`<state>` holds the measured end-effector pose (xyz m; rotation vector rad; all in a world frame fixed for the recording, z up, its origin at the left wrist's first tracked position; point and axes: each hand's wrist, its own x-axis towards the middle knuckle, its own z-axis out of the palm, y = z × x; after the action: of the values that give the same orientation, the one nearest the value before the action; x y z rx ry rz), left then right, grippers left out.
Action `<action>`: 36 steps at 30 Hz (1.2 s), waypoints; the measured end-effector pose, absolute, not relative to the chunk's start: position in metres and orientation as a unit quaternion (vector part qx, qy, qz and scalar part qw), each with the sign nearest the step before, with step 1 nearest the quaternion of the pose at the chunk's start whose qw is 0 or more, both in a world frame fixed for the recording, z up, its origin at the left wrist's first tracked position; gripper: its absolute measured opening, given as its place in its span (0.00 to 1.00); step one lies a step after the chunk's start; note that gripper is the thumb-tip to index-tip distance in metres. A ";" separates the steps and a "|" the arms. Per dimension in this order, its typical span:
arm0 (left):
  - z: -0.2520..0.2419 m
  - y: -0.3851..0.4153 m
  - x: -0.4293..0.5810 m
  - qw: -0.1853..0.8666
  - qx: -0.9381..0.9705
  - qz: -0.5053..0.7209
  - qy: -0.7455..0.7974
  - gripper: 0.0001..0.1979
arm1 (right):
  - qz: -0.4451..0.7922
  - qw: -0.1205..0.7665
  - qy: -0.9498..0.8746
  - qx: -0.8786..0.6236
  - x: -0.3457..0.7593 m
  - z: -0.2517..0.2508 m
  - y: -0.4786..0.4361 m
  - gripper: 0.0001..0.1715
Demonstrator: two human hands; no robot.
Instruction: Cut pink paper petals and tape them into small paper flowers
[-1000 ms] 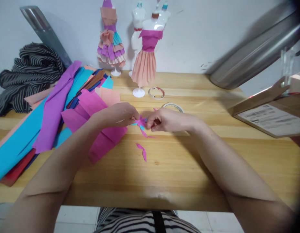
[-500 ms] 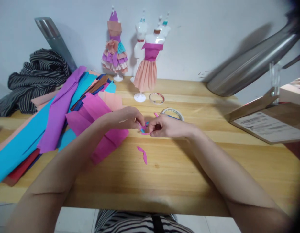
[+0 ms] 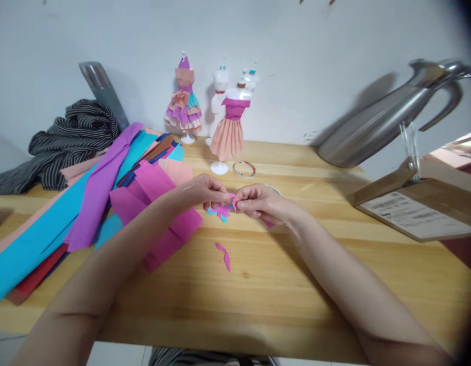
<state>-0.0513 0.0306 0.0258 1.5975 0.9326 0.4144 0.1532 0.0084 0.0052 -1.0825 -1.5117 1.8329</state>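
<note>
My left hand (image 3: 202, 192) and my right hand (image 3: 260, 203) meet over the wooden table (image 3: 281, 274), both pinched on a small pink and blue paper flower (image 3: 221, 210). The fingertips of the two hands nearly touch above it. A pink paper strip hangs under my right hand. A loose pink paper scrap (image 3: 224, 254) lies on the table just in front of the hands. A folded magenta crepe sheet (image 3: 159, 208) lies under my left forearm.
Coloured crepe sheets (image 3: 67, 213) spread over the left of the table, with a striped cloth (image 3: 71, 137) behind. Three small mannequins in paper dresses (image 3: 227, 127) stand at the back. A tape roll (image 3: 244, 169), a steel jug (image 3: 383, 122) and a cardboard box (image 3: 414, 208) sit to the right.
The view has tilted up, so more wall shows. My hands have drawn closer together around the paper flower, which is now more hidden by the fingers.
</note>
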 end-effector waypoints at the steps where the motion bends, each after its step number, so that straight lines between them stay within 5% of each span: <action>1: 0.026 0.031 -0.052 0.587 0.681 0.178 0.401 0.12 | 0.677 0.260 -0.564 -0.395 0.154 0.006 0.008 0.17; 13: 0.029 0.029 -0.053 0.577 0.695 0.148 0.403 0.11 | 0.637 0.223 -0.618 -0.403 0.158 0.013 0.007 0.15; 23: -0.007 0.043 -0.056 0.432 0.790 0.051 0.433 0.12 | 0.432 0.067 -0.772 -0.461 0.165 0.007 0.016 0.11; 36: -0.001 0.041 -0.053 0.353 0.800 0.040 0.484 0.08 | 0.355 0.127 -0.815 -0.441 0.155 -0.007 0.016 0.10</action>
<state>-0.0532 0.0412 -0.0012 2.0687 1.2513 0.1039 0.1552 0.0157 -0.0073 -1.2822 -2.3705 1.0323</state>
